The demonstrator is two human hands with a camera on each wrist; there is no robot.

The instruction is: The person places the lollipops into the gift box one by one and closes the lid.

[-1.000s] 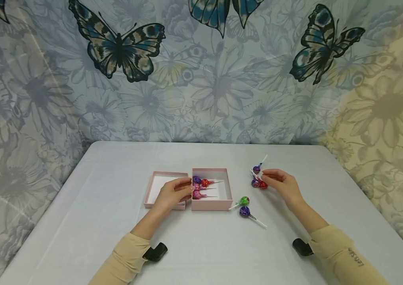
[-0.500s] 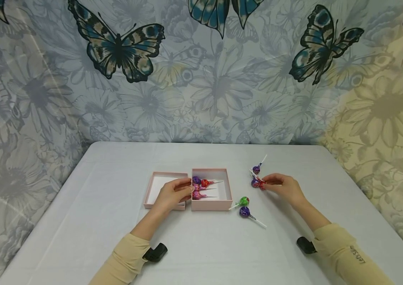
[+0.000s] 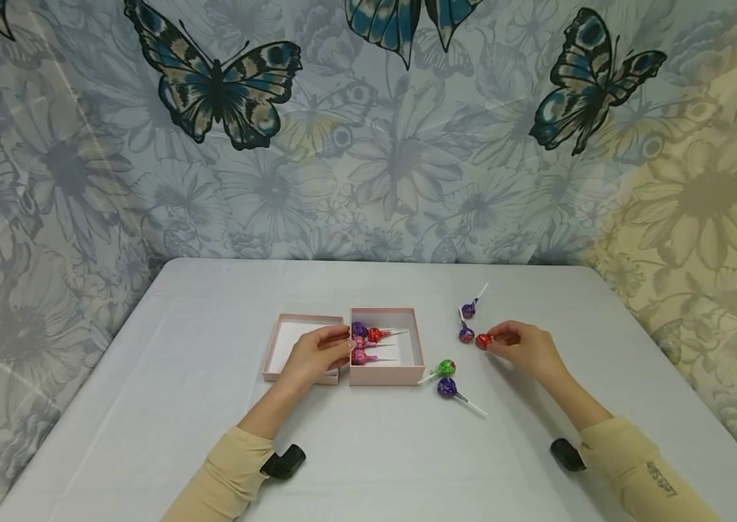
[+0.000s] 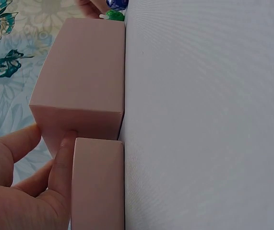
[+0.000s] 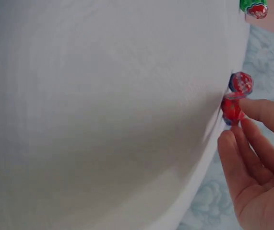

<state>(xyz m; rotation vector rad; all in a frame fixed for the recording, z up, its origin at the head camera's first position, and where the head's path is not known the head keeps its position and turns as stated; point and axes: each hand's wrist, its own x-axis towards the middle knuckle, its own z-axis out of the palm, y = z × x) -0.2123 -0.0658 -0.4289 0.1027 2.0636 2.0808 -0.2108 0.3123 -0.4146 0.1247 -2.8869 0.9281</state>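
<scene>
The red-wrapped lollipop (image 3: 483,341) is to the right of the pink box (image 3: 394,375), just beside a purple-wrapped lollipop (image 3: 466,336) on its left. The right hand (image 3: 525,349) is nearly closed at the tips, thumb and fingers pinching the red sweet; its stick is hidden by them, so I cannot tell whether it is off the white tabletop (image 3: 368,449). The step in hand looks like picking this one up; a light pinch where wrapper meets stick, raised straight up, should avoid nudging its purple neighbour. The left hand (image 3: 316,351) is half open, fingers loosely bent, fingertips touching the box's left wall; gentle pressure should be enough to steady it without shoving it. Only the head view looks into the box, where lollipops (image 3: 375,335) lie with heads left and sticks right, and into the shallow lid (image 3: 286,335) on its left. The left wrist view shows outer walls instead, but reveals a fingertip pressed on the box just above the lid's edge. The right wrist view alone shows the pinching hand's palm side.
</scene>
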